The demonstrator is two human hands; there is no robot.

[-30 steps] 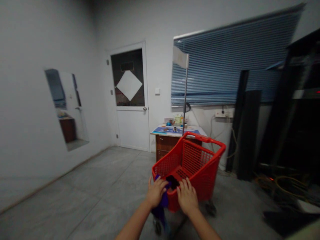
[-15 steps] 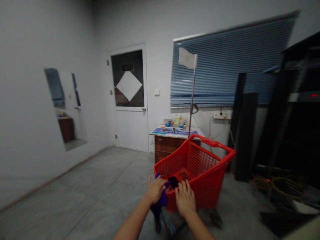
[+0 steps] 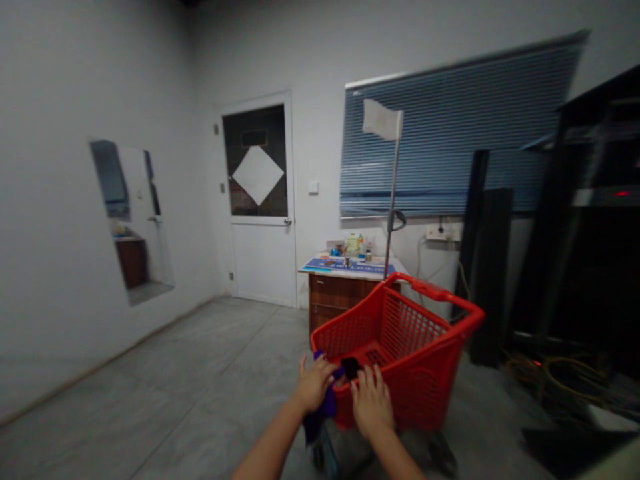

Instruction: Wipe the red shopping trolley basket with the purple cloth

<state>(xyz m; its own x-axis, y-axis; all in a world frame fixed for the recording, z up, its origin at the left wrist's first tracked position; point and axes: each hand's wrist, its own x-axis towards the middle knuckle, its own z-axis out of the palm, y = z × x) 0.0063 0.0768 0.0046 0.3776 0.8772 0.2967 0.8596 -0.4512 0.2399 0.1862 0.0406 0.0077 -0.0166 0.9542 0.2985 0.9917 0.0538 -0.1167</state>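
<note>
Red shopping cart [image 3: 425,387] has a left hand [image 3: 314,385] over purple cloth [image 3: 327,405] at its near end, right hand [image 3: 373,403] at the edge, hands apart; whether either grips, I cannot tell.

Much of the red cart's [image 3: 425,373] near edge and load is covered or unclear.
The left hand [image 3: 314,387] covers part of the purple cloth [image 3: 327,405] at that edge, so whether its fingers [image 3: 326,371] pinch the cloth or merely rest there cannot be told; the right hand [image 3: 373,403] hides the rim beneath it, the dark item [image 3: 351,367] inside is too dim to identify, both forearms [image 3: 273,443] run off the bottom, the wheels [image 3: 443,457] blur, bottles and small goods [image 3: 354,246] along the surface's [image 3: 311,270] back edge are too small to name, the cart screens the lower right drawers [image 3: 330,290], and the picture's right side cuts off the dark rack [image 3: 613,267].
</note>
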